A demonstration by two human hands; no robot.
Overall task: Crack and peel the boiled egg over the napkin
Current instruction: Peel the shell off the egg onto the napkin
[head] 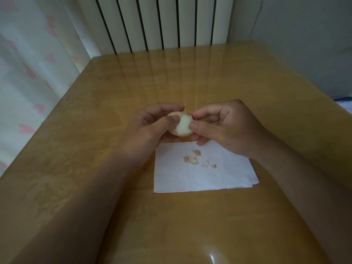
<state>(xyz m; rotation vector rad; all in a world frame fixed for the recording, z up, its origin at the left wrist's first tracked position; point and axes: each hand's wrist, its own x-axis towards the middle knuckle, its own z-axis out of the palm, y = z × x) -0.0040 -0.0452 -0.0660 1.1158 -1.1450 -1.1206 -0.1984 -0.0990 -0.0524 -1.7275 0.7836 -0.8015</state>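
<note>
The egg [183,124] shows a bare white patch amid pale tan shell. The napkin [219,178] is plain white, and the shell bits [196,159] on it are tan-orange and whitish. The table [133,82] is glossy honey-brown (mottled grain). Past its left edge hangs a white curtain [28,73] with pink hearts. The radiator [162,21] is white with dark slits.

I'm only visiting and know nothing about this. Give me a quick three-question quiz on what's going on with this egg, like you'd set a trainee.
1. True or false: the egg is fully peeled.
2. Where do the loose shell pieces lie? A) on the napkin B) in a bowl C) on a plate
3. Fill in: the left hand and the right hand both hold the ____.

Key: 1 false, tan shell covers part of it. 2 A. 3 egg.
</note>
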